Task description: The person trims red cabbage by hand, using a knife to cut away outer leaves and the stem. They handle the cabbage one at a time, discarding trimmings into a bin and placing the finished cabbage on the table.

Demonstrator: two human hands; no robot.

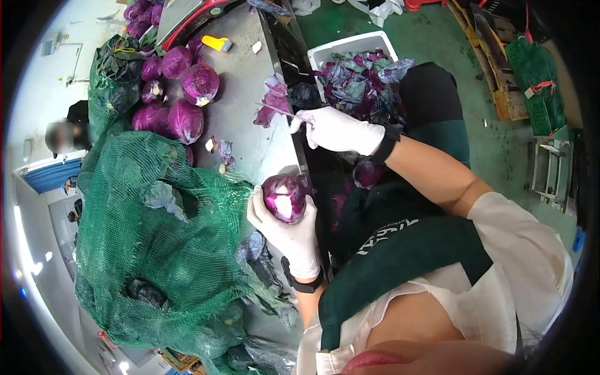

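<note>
Left hand (pixel 284 234), right hand (pixel 337 130): I'm gloved white. Cabbage (pixel 284 197): purple, white core. Net sack (pixel 144 250) beside cabbage: green mesh.

This was a vegetable packing workshop, not a home kitchen. A long metal table (pixel 250 94) ran from centre towards 12 o'clock, with loose red cabbages (pixel 187 81) heaped at 11 o'clock beside a weighing scale (pixel 187 15). A big green net sack (pixel 144 237) of produce filled 8 o'clock. At 1 o'clock a white tub (pixel 350 44) held trimmed leaves (pixel 362 81) on a green-painted floor (pixel 437 37), and green plastic crates (pixel 537 81) stood at 2 o'clock. The worker wore a green apron (pixel 406 250) and white gloves, the right hand (pixel 340 131) gripping a knife (pixel 284 112).
</note>
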